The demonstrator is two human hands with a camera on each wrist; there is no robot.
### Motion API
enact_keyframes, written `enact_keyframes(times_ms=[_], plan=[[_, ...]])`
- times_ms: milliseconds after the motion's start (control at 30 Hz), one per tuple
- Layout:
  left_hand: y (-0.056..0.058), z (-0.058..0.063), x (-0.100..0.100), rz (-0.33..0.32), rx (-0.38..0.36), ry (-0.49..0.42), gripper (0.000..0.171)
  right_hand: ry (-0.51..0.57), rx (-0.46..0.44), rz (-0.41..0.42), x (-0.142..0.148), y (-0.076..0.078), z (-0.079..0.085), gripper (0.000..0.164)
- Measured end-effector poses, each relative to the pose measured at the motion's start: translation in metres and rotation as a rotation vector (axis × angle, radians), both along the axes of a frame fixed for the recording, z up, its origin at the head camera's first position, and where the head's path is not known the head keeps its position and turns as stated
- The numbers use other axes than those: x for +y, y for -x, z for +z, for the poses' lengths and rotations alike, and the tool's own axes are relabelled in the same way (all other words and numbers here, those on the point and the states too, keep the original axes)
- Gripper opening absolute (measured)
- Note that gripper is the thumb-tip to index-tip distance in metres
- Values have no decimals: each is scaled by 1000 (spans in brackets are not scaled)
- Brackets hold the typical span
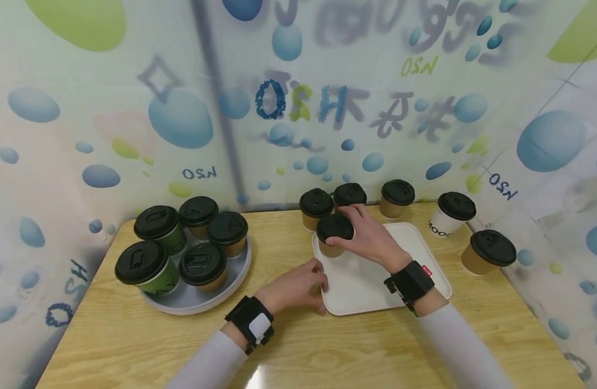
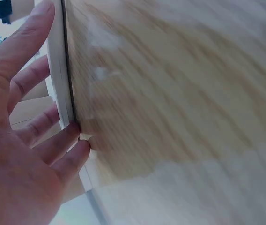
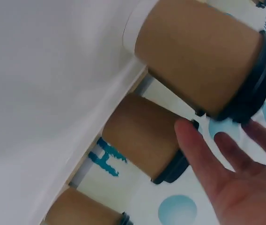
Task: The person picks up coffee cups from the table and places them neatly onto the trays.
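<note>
My right hand [image 1: 373, 235] holds a brown paper coffee cup [image 3: 198, 56] by its black lid [image 1: 335, 227], thumb on the near side and fingers behind. Beneath it is the back left corner of a white rectangular tray [image 1: 376, 286]; in the right wrist view the cup's base is close against the white surface. My left hand [image 1: 295, 286] grips the tray's front left corner; the left wrist view shows the thumb and fingers around the pale rim [image 2: 58, 61].
On the left, a round grey tray [image 1: 181, 309] bears several lidded cups, green ones and brown ones. Behind the white tray stand brown cups [image 1: 316, 208], with a white cup [image 1: 451, 213] and another brown cup [image 1: 488, 252] to its right. A patterned wall [image 1: 259, 162] borders the wooden table.
</note>
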State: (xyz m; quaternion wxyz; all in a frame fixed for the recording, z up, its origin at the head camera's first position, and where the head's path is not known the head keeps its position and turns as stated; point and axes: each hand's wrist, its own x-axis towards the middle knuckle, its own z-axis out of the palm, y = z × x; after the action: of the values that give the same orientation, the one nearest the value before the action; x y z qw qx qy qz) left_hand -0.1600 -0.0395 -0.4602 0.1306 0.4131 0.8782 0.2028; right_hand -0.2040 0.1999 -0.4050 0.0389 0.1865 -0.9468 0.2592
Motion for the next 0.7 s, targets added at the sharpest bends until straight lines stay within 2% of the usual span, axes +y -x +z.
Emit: enact_keyframes(times_ms=[200,400,567,700], plan=[[-6,3,-14,19,44,35,33,3,25,-56,17,-5,0,71],[-10,3,-31,11,70,10,32,113,4,-86,29,-3,-7,63],[-13,4,-46,12,43,14,33,172,-17,-122,29,1,-12,59],[-17,6,-58,20,46,-13,33,298,-66,-179,28,4,-10,59]])
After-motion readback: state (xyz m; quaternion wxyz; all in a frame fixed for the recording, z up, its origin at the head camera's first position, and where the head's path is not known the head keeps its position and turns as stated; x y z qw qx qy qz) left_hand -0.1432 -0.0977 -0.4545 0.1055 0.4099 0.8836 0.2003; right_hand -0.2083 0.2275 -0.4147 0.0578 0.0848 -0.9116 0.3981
